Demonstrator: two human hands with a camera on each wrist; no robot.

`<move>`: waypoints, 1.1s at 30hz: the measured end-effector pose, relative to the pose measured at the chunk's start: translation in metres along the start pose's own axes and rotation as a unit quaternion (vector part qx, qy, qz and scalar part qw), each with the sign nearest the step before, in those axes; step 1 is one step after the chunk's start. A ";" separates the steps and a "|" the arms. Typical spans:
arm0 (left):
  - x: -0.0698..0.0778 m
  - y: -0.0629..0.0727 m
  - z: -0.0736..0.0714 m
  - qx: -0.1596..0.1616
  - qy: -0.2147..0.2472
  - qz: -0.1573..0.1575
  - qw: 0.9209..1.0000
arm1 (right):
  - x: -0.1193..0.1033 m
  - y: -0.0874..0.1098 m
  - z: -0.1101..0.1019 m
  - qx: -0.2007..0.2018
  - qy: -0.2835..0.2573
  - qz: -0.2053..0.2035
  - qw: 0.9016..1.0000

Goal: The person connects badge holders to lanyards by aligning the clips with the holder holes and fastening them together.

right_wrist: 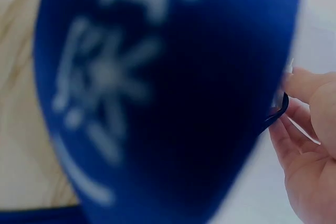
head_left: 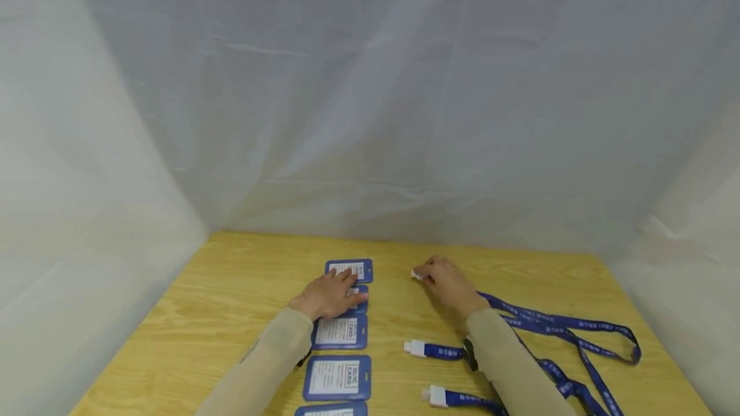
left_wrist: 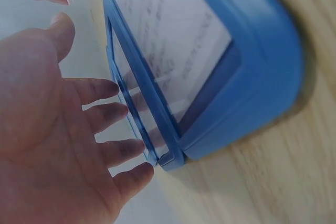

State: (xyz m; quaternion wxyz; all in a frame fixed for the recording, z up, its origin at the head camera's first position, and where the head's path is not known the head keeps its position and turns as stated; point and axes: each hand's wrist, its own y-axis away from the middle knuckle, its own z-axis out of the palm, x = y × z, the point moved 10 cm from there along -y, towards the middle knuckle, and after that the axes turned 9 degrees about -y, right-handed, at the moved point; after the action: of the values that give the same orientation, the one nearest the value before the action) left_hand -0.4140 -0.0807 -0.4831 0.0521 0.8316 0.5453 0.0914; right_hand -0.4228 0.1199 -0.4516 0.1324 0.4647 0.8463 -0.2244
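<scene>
My left hand [head_left: 329, 295] lies over the far end of a column of blue-framed badge holders, fingers spread. Its fingertips are on the farthest badge holder [head_left: 367, 268], and the thumb reaches across the second badge holder [head_left: 363, 290], which it partly covers. In the left wrist view the fingers [left_wrist: 105, 116] are extended, with nothing gripped. Across from it, my right hand [head_left: 452, 284] pinches the white plastic clip [head_left: 415, 275] of a blue lanyard [head_left: 520, 309] between thumb and fingers. A blurred lanyard strap [right_wrist: 168, 98] fills most of the right wrist view, hiding part of the clip.
Nearer badge holders [head_left: 337, 377] continue the column toward me. Two more white lanyard clips [head_left: 417, 348] point left on the wooden table [head_left: 231, 313], their blue straps [head_left: 578, 397] running beneath my right forearm into loops. White sheeting [head_left: 370, 114] encloses the table's back and sides.
</scene>
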 end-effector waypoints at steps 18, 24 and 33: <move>0.012 -0.001 0.006 -0.019 -0.011 0.006 1.000 | 0.003 -0.006 0.016 -0.008 -0.018 0.024 1.000; 0.015 -0.001 0.005 -0.021 -0.016 0.005 1.000 | 0.006 -0.010 0.017 -0.011 -0.015 0.041 0.999; 0.023 -0.003 0.007 -0.018 -0.033 0.011 0.999 | -0.001 -0.016 0.020 -0.017 -0.002 0.023 1.000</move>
State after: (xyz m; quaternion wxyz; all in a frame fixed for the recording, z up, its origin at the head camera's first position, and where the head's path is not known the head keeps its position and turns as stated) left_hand -0.4063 -0.0582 -0.4881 0.0845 0.8392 0.5321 0.0743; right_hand -0.4356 0.1010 -0.4643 0.1475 0.4815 0.8386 -0.2076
